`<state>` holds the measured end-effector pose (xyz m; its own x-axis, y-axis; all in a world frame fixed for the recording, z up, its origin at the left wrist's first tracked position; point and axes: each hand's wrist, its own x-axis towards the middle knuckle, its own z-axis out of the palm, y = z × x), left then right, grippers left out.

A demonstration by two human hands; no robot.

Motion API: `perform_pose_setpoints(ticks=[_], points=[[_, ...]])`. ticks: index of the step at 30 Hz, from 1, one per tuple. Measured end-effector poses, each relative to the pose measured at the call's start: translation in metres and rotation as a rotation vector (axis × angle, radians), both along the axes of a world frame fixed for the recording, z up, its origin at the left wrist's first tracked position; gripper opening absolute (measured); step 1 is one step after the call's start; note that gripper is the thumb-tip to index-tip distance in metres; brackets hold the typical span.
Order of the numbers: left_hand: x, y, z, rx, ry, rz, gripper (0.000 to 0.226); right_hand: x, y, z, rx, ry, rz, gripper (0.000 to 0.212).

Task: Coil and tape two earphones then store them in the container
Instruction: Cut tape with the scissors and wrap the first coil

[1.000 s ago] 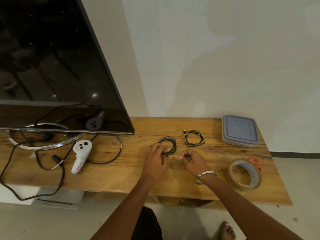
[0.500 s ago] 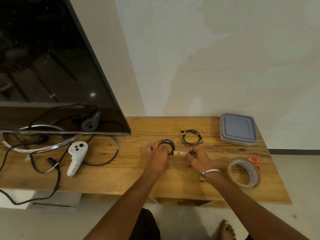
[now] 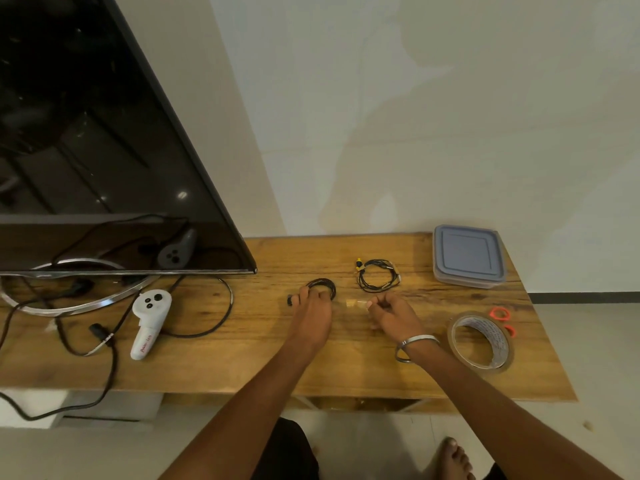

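Two hands work at the middle of a long wooden table (image 3: 242,362) that stands against a pale wall (image 3: 450,116). A big dark television (image 3: 86,150) fills the left, its lower edge over the table and its curved metal stand (image 3: 86,299) resting on the wood. Black cables (image 3: 221,317) loop out from under it and trail off the left end. A white controller (image 3: 149,320) lies among the cables, buttons up.

At the far right corner sits the container (image 3: 468,256), a shallow clear box with a grey-blue lid on it. Nearer, by the right edge, a roll of brown tape (image 3: 479,341) lies flat, with orange-handled scissors (image 3: 500,315) just behind it.

The left hand (image 3: 311,317) grips a coiled black earphone (image 3: 323,287) against the tabletop, fingers curled over the near side of the coil. The right hand (image 3: 391,315), a metal bangle (image 3: 414,346) on its wrist, pinches a short clear strip of tape (image 3: 355,303) that stretches toward the coil; whether the strip touches the coil cannot be told. A second coiled earphone (image 3: 377,278), black with a yellow plug, lies just behind the right hand, between the first coil and the container, apart from both.
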<state>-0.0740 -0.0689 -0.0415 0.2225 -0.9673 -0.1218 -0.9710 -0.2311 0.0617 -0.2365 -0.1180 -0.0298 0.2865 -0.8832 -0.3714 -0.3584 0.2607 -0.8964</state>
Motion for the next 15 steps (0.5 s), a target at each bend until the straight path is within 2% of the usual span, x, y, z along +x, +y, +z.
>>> perform_pose_setpoints(ticks=[5,10,15], points=[[-0.001,-0.004,0.004,-0.037,0.273,0.101,0.030,0.006,0.002,0.005,0.121,-0.062,0.005,0.018],[-0.005,0.006,0.010,-0.070,0.728,0.114,0.021,0.012,0.004,0.009,0.210,-0.114,-0.009,0.027],[-0.007,0.016,0.009,-0.066,0.933,0.130,0.016,0.016,0.004,0.007,0.263,-0.108,-0.016,0.027]])
